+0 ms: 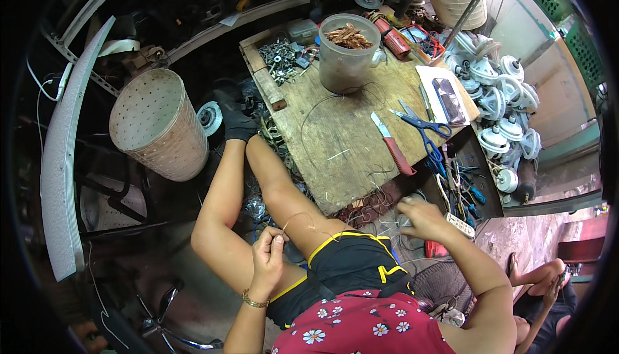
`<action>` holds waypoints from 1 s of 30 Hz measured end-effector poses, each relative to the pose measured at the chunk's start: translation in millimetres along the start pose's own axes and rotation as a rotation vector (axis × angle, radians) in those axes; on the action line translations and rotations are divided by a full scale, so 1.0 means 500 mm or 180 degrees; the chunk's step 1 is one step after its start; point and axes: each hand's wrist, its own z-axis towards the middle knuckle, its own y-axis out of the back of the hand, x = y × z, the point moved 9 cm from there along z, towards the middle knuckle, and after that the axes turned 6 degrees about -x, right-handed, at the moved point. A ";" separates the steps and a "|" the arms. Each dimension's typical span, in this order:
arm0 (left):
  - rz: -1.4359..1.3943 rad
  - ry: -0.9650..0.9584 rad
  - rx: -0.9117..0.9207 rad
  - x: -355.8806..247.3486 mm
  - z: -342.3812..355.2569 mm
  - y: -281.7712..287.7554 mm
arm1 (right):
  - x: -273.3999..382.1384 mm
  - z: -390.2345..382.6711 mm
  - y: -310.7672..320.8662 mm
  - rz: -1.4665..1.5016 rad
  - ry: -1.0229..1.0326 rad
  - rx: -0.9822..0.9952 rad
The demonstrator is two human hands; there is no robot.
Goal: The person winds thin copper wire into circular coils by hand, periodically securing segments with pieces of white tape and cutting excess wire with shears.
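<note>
My left hand [269,254] is pinched on a fine copper-coloured wire, whose loose strands lie over my bare thigh. My right hand [420,220] is raised off the right side of my lap, near the front edge of a worn wooden board [303,141], with fingers curled; what they hold, if anything, is too small to make out. Tangled wires [367,202] hang below that edge. On the board lie a red-handled knife [393,151], blue-handled scissors [425,125] and a translucent tub of copper pieces [342,70].
A perforated bucket [161,154] stands left of my legs. Tools [461,186] fill a dark drawer on the right, beside piled white plastic parts [506,135]. Small hardware [280,57] covers the board's back corner. Another person [541,296] sits at the lower right.
</note>
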 end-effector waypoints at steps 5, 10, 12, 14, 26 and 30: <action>-0.0338 0.0093 -0.0047 0.023 0.004 -0.018 | 0.126 0.063 -0.125 0.3601 -0.0476 0.0241; -0.1799 0.0457 -0.0210 0.030 0.021 -0.048 | 0.210 0.114 -0.144 0.3989 -0.0274 0.0023; -0.3457 0.0947 0.0262 0.016 0.039 -0.083 | 0.231 0.118 -0.147 0.4658 -0.0616 0.0105; -0.4666 0.1310 0.0355 -0.011 0.061 -0.101 | 0.241 0.119 -0.153 0.4583 -0.0545 0.0121; -0.4607 0.1398 0.0462 -0.094 0.067 -0.153 | 0.154 0.151 -0.104 0.5065 -0.1227 -0.1409; -0.2869 -0.0026 0.0560 -0.143 -0.021 -0.198 | 0.168 0.203 -0.017 0.5039 -0.0869 -0.1870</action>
